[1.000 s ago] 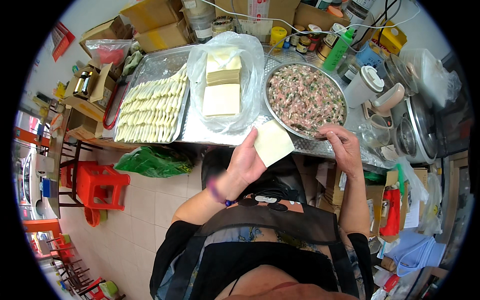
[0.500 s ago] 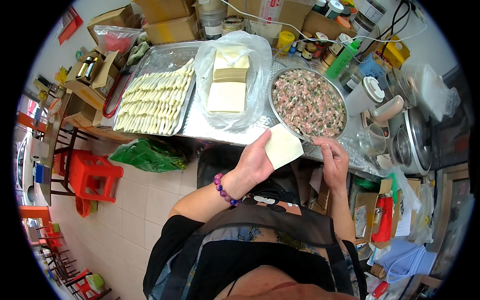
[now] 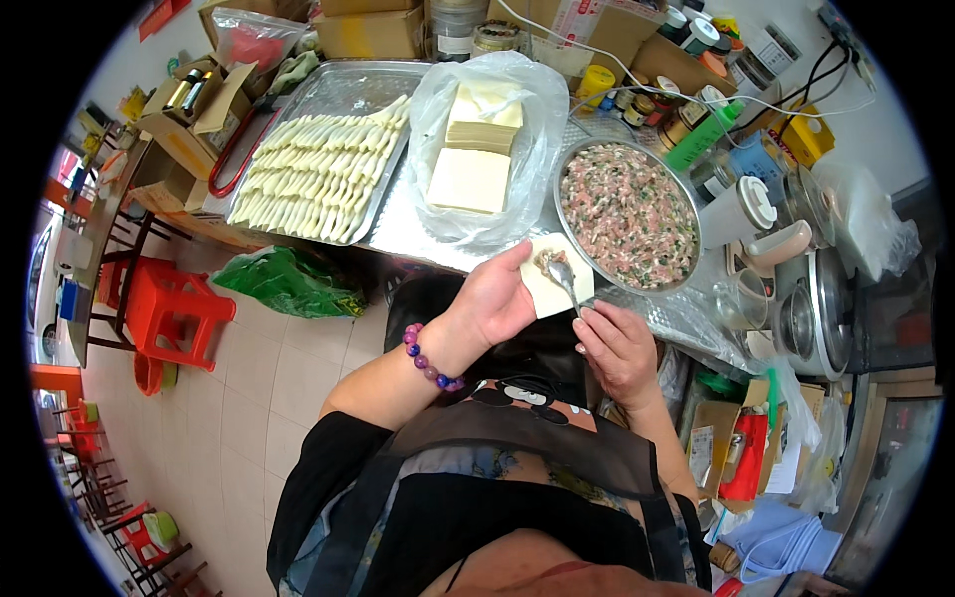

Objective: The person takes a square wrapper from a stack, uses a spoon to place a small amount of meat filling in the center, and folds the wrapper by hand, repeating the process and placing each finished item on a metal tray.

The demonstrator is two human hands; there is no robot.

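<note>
On the fingers of my left hand (image 3: pixel 495 298) lies a square dough wrapper (image 3: pixel 545 297), held at its left edge by the thumb. My right hand (image 3: pixel 619 350) grips a metal spoon (image 3: pixel 563 279), whose bowl touches a small dab of meat filling (image 3: pixel 543 259) on the wrapper. Just beyond the right hand sits a round metal bowl (image 3: pixel 564 221) full of minced meat mixed with green bits. Stacked wrappers (image 3: pixel 470 181) rest in an opened clear plastic bag (image 3: pixel 423 119) to the left of the bowl. Rows of filled, folded dumplings (image 3: pixel 318 174) cover much of a metal tray (image 3: pixel 348 78) farther left.
Jars (image 3: pixel 686 117), a green bottle (image 3: pixel 701 139) and a white lidded cup (image 3: pixel 736 211) crowd the table's right side. Cardboard boxes (image 3: pixel 370 32) line the back. A green bag (image 3: pixel 288 284) and red stools (image 3: pixel 184 308) stand on the floor at left.
My right hand has moved left from the bowl's near edge to the wrapper, bringing the spoon with filling onto it. The view has shifted slightly; my left hand still holds the wrapper.
</note>
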